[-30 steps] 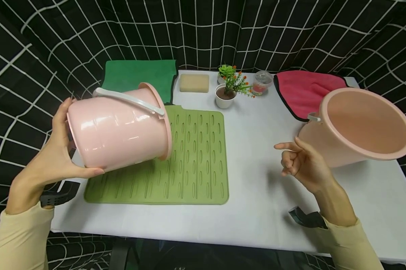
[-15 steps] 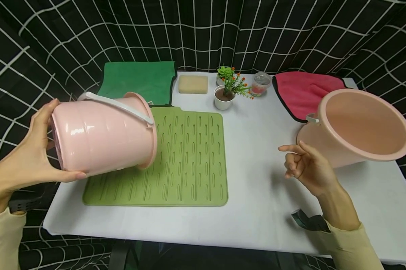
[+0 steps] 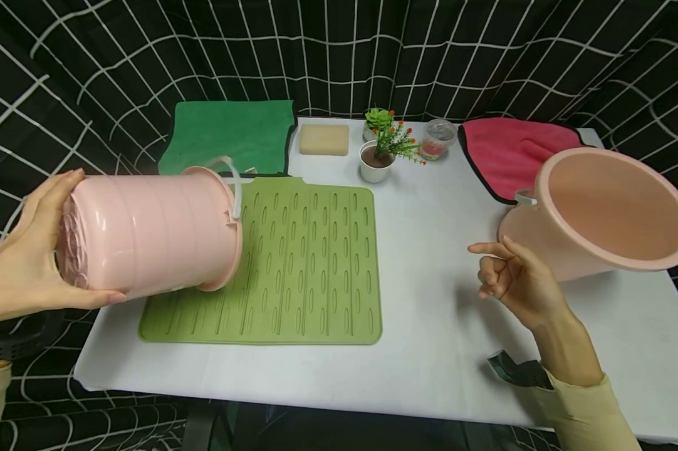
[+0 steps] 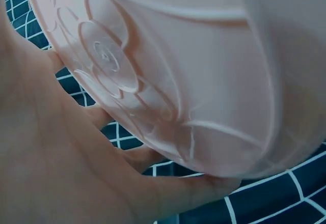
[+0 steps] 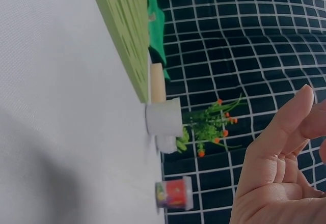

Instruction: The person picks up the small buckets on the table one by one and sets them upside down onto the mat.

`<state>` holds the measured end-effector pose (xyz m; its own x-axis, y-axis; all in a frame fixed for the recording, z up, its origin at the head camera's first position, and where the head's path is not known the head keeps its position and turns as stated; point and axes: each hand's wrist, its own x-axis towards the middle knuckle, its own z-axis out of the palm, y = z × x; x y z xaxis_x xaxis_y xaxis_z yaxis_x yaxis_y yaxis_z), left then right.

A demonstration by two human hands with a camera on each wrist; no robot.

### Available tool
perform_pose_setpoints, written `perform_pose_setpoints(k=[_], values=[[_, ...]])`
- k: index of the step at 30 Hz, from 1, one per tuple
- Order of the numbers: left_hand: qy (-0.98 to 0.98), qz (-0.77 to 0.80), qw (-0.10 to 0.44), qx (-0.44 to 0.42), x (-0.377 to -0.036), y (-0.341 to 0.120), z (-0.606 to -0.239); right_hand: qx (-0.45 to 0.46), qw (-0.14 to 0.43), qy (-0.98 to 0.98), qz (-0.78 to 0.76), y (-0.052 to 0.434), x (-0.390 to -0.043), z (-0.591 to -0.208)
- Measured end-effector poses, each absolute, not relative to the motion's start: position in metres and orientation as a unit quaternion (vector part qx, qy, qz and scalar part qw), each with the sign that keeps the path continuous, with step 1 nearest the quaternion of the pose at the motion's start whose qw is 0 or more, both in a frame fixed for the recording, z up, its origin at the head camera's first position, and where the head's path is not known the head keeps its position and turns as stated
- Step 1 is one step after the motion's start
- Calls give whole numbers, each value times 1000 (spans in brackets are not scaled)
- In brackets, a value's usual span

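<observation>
White table (image 3: 429, 326) with green mat (image 3: 311, 263), cloths, sponge, plants, jar.

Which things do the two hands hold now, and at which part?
The left hand grips the pink bucket by its base, tipped on its side. The right hand holds nothing; it hangs beside the second bucket.

No readable text anywhere; the small jar (image 5: 174, 194) shows a red-and-colour label, too blurred to read, and the pink bucket's (image 4: 153, 76) base carries only moulded rings.
</observation>
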<state>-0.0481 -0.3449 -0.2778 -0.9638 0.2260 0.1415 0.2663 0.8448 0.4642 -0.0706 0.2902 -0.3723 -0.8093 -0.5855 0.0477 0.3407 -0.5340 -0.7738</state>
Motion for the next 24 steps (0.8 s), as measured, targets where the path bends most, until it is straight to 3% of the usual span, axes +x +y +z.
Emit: perform_pose_setpoints(k=[16,24], values=[[-969,-181,36,-164,-55,-331,-274,-139,265,395,-868,289,-66,-376],[-969,-166,6,-185,-67,-315,-271,-136,263,408,-864,288,-65,-376]])
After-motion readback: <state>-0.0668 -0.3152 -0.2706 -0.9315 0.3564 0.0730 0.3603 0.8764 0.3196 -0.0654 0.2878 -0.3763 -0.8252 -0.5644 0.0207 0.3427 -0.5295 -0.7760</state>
